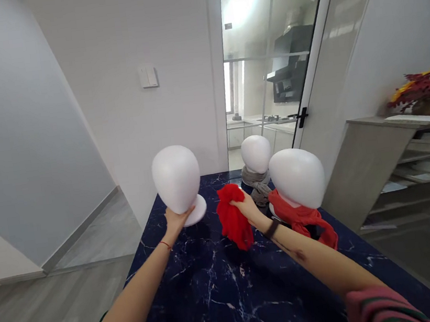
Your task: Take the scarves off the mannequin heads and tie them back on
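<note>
Two hands work here: the left hand (175, 220) cups the light, tippy foam head (176, 178) at its neck, the right hand (246, 207) bunches a soft red scarf (234, 221).

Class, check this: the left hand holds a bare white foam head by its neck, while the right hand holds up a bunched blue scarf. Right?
One detail is wrong. In the head view the scarf in the right hand is red, not blue. The left hand does hold the bare white foam head by its neck.

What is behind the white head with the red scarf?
Behind that head stands another white head with a grey scarf. Its base is hidden.
</note>
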Motion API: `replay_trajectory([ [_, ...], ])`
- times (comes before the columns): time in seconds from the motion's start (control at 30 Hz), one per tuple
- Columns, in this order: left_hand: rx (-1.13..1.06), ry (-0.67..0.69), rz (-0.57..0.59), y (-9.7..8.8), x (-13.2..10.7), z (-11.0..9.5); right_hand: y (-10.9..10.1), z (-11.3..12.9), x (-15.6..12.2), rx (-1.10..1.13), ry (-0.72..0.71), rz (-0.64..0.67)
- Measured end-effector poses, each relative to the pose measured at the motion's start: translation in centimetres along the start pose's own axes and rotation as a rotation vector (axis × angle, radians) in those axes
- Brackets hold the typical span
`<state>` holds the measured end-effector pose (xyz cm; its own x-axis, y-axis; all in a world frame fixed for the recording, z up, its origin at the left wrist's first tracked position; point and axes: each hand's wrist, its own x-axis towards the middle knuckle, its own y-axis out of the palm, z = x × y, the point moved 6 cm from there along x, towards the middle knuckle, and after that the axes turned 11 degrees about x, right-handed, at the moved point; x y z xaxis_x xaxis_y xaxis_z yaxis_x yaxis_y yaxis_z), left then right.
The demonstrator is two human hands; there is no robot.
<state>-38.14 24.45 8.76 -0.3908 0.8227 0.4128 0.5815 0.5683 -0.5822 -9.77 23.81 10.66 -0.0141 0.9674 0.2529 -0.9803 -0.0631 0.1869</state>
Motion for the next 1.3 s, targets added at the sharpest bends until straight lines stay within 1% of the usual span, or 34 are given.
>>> replay_trajectory([
  [0.07, 0.119, -0.038, -0.03, -1.9, 3.3, 1.4, 2.1, 0.3, 4.4, -0.169, -0.161, -0.088],
  [0.1, 0.184, -0.055, -0.036, -2.6, 4.7, 2.0, 3.2, 0.2, 6.2, -0.254, -0.208, -0.122],
  [0.13, 0.243, -0.068, -0.053, -3.1, 6.0, 2.6, 4.2, -0.1, 7.7, -0.339, -0.217, -0.132],
  [0.17, 0.299, -0.075, -0.078, -3.5, 7.1, 3.0, 5.2, -0.8, 8.8, -0.427, -0.183, -0.115],
  [0.2, 0.347, -0.075, -0.108, -3.7, 8.0, 3.4, 6.0, -1.8, 9.6, -0.522, -0.111, -0.08],
  [0.27, 0.416, -0.083, -0.151, -3.5, 9.4, 4.2, 6.8, -4.4, 9.5, -0.711, 0.065, 0.003],
  [0.3, 0.435, -0.101, -0.151, -3.2, 9.9, 4.8, 6.7, -5.5, 8.6, -0.785, 0.117, 0.038],
  [0.33, 0.442, -0.126, -0.139, -2.7, 10.4, 5.4, 6.5, -6.3, 7.4, -0.835, 0.12, 0.075],
  [0.37, 0.44, -0.156, -0.121, -2.1, 11.0, 6.0, 6.2, -6.8, 5.8, -0.86, 0.079, 0.119],
  [0.4, 0.432, -0.187, -0.105, -1.5, 11.5, 6.6, 5.8, -7.0, 3.7, -0.855, 0.001, 0.183],
  [0.47, 0.412, -0.228, -0.084, -0.2, 12.7, 7.7, 4.6, -6.9, -1.3, -0.762, -0.128, 0.371],
  [0.5, 0.404, -0.237, -0.076, 0.4, 13.2, 8.2, 3.4, -6.8, -3.9, -0.707, -0.143, 0.438],
  [0.53, 0.397, -0.248, -0.066, 1.0, 13.8, 8.7, 2.0, -6.6, -6.4, -0.665, -0.125, 0.497],
  [0.6, 0.383, -0.266, -0.051, 2.1, 14.8, 9.6, -1.0, -6.6, -10.8, -0.627, -0.043, 0.577],
  [0.63, 0.377, -0.272, -0.046, 2.7, 15.2, 10.0, -2.4, -6.6, -12.5, -0.619, -0.01, 0.612],
  [0.7, 0.371, -0.277, -0.036, 3.6, 15.8, 10.7, -5.0, -6.8, -14.6, -0.619, 0.035, 0.61],
  [0.77, 0.368, -0.272, -0.025, 4.3, 16.1, 11.1, -6.8, -7.2, -15.3, -0.631, 0.03, 0.542],
  [0.8, 0.368, -0.27, -0.017, 4.6, 16.2, 11.2, -7.4, -7.4, -15.3, -0.638, 0.012, 0.502],
  [0.87, 0.373, -0.262, 0.002, 4.8, 16.3, 11.2, -7.6, -7.6, -15.2, -0.652, -0.027, 0.461],
  [0.93, 0.388, -0.245, 0.026, 4.7, 16.2, 10.8, -7.2, -7.6, -15.1, -0.664, -0.035, 0.46],
  [1.03, 0.443, -0.225, 0.069, 4.5, 14.8, 9.6, -6.6, -7.1, -15.0, -0.672, 0.001, 0.451],
  [1.1, 0.493, -0.2, 0.106, 4.8, 12.6, 8.3, -6.4, -6.8, -15.0, -0.664, 0.021, 0.436],
  [1.17, 0.533, -0.113, 0.159, 5.8, 9.5, 6.4, -6.3, -6.6, -15.0, -0.658, 0.032, 0.418],
  [1.23, 0.535, 0.076, 0.263, 7.9, 5.8, 3.7, -6.3, -6.5, -15.0, -0.665, 0.038, 0.401],
  [1.3, 0.512, 0.293, 0.417, 10.7, 2.3, 0.8, -6.2, -6.4, -15.0, -0.675, 0.036, 0.39],
])
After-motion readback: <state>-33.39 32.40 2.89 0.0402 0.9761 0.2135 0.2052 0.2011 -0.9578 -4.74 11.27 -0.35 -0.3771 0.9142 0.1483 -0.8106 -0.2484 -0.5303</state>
